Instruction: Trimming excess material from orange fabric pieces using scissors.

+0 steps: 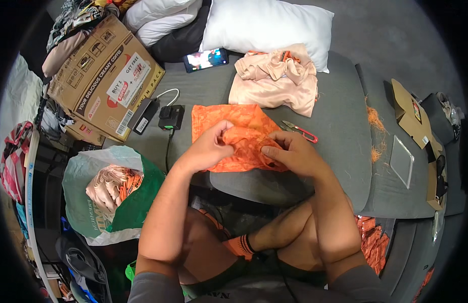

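A piece of orange patterned fabric (226, 117) lies on the grey cushioned seat before me, its near part bunched up between my hands. My left hand (213, 147) grips a fold on the left, thumb against fingers. On the right, my right hand (291, 151) pinches a gathered bit of the same cloth between thumb and fingers. Red-handled thread snips (302, 132) rest just beyond my right hand. Farther back, a heap of peach satin fabric (273, 87) with some orange trim lies in front of a white pillow (268, 24).
A sack (78, 181) holding peach and orange cloth stands at left, near a cardboard carton (105, 79). A lit phone (206, 60), a black box-shaped device (171, 116) and a power bank (143, 117) with cables lie behind. Orange thread scraps (376, 117) and an open cardboard box (412, 113) are at right.
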The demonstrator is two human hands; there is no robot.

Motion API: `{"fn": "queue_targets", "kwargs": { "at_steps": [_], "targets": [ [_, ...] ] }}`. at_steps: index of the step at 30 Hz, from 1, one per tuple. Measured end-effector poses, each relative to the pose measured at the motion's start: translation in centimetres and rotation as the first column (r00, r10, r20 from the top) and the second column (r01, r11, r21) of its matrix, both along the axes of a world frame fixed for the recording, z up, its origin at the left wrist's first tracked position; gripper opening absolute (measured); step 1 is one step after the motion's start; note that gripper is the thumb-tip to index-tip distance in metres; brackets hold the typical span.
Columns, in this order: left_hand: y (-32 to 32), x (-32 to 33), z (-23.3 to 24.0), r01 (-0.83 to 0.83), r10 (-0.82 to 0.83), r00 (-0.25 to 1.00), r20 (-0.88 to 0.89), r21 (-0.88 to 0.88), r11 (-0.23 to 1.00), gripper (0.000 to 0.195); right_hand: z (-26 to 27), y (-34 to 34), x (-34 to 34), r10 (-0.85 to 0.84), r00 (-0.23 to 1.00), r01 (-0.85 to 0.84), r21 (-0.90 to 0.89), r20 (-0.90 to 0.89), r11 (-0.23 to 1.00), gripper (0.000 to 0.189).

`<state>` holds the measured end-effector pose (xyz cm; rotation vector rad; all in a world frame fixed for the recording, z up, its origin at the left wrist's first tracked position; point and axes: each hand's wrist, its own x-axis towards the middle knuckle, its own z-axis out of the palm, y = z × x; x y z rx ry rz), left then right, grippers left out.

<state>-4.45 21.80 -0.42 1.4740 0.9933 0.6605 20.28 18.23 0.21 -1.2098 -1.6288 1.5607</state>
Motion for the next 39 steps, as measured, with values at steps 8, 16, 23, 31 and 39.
{"fn": "queue_targets", "kwargs": {
  "at_steps": [8, 16, 23, 31, 39],
  "targets": [
    [-0.5, 1.3, 0.7, 0.134, -0.131, 0.99, 0.044, -0.055, 0.989, 0.009, -0.6, 0.1, -0.1, 0.01, 0.998, -0.016, 0.092, 0.061, 0.996, 0.019],
    [-0.1, 0.0, 0.4, -0.036, 0.043, 0.997, 0.069, -0.102, 0.994, 0.015, -2.9, 2.5, 7.3, -0.583, 0.598, 0.109, 0.665, 0.549, 0.739, 0.032],
    [0.3, -0.3, -0.6, -0.064, 0.107, 0.946, 0.305, -0.145, 0.987, 0.017, -4.3, 3.7, 7.2, -0.479, 0.508, 0.152, 0.472, 0.716, 0.868, 0.026],
    [0.1, -0.8, -0.1, -0.056, 0.133, 0.924, 0.358, -0.217, 0.975, 0.018, -2.8, 2.9, 7.9, -0.313, 0.69, 0.17, 0.274, 0.653, 0.947, 0.016],
    [0.4, -0.5, -0.4, -0.053, 0.132, 0.911, 0.392, -0.205, 0.977, 0.016, -2.8, 2.1, 5.9, -0.3, 0.946, 0.31, 0.072, -0.124, 0.948, 0.015]
  ]
}}
